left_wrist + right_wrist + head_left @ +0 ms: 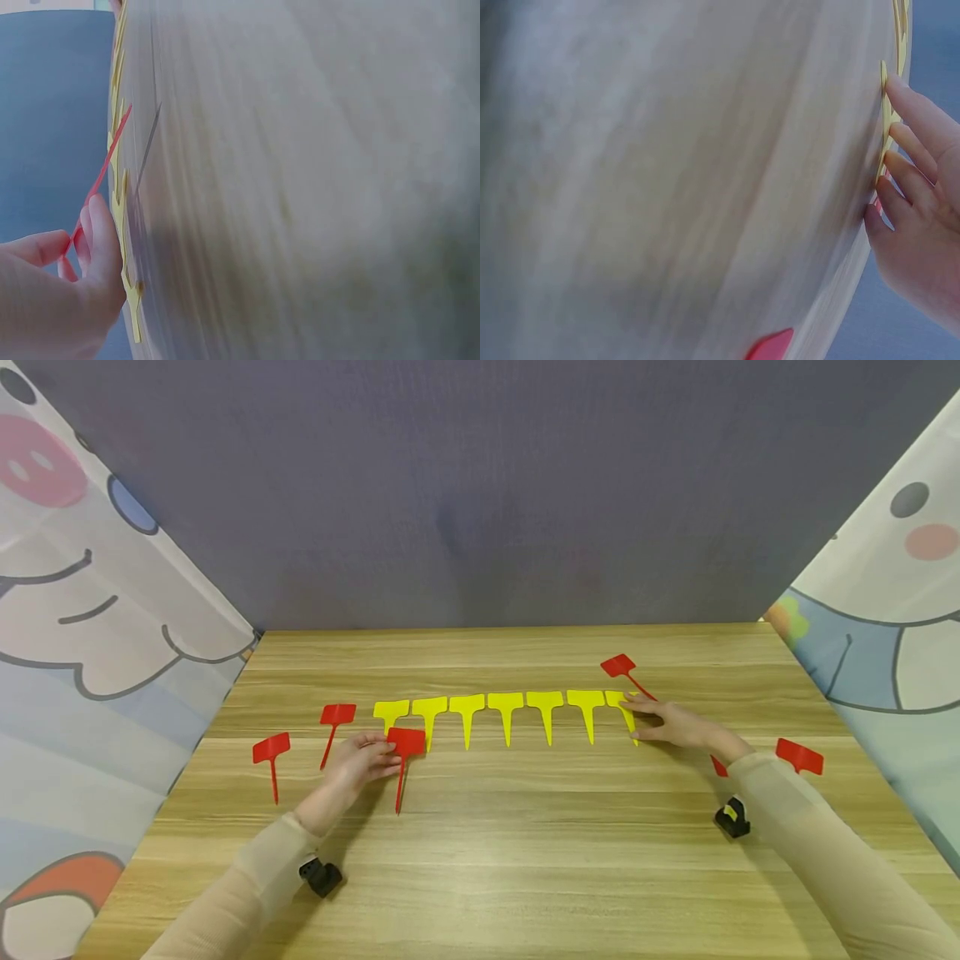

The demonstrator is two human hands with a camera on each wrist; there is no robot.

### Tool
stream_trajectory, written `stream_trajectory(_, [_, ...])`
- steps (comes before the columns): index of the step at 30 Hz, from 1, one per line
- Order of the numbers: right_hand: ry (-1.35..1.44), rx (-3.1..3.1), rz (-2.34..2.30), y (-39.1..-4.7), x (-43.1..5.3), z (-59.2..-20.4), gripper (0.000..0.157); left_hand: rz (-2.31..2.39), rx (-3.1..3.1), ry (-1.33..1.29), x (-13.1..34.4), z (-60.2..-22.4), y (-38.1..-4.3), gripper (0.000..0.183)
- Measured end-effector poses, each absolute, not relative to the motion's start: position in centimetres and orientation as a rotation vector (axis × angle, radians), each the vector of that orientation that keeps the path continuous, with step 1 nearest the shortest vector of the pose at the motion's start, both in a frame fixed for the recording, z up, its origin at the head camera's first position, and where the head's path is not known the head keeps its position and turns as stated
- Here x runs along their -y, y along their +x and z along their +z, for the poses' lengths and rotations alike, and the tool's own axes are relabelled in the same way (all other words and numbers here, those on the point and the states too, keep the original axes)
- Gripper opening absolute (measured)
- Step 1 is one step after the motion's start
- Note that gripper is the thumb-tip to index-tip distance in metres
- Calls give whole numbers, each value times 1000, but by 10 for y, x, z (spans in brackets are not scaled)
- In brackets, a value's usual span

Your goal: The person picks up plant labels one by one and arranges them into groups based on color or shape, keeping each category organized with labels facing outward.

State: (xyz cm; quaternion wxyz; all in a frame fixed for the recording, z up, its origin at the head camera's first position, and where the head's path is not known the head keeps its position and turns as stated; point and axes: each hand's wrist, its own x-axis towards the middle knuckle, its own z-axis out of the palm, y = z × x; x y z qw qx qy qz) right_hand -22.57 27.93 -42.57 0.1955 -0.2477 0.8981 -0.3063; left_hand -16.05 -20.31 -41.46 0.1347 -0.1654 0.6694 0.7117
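Note:
Between thumb and fingers my left hand (352,770) pinches a red T-shaped plant label (407,742), its thin stem pointing down toward me. In the left wrist view this red label (105,165) is edge-on, raised off the table beside its shadow. Several yellow T-shaped plant labels (506,702) lie in a row, heads away from me. The held label overlaps the row's left end in the head view. With extended fingers, my right hand (678,724) touches the rightmost yellow label (618,700), partly covering it; in the right wrist view the thumb meets that label's tip (883,75).
Two red labels (271,747) lie left of the row. Another red label (618,666) is behind the right hand, its stem partly hidden. Red label heads (799,756) show around the right forearm. A grey panel (480,502) rises behind the wooden table (510,860).

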Motion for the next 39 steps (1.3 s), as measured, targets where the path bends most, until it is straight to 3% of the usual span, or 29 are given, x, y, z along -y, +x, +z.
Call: stream_trajectory(39, [-686,-2550,-863,-225,-279,-427,62,1992,-1883,-582,206,-419,-136,25])
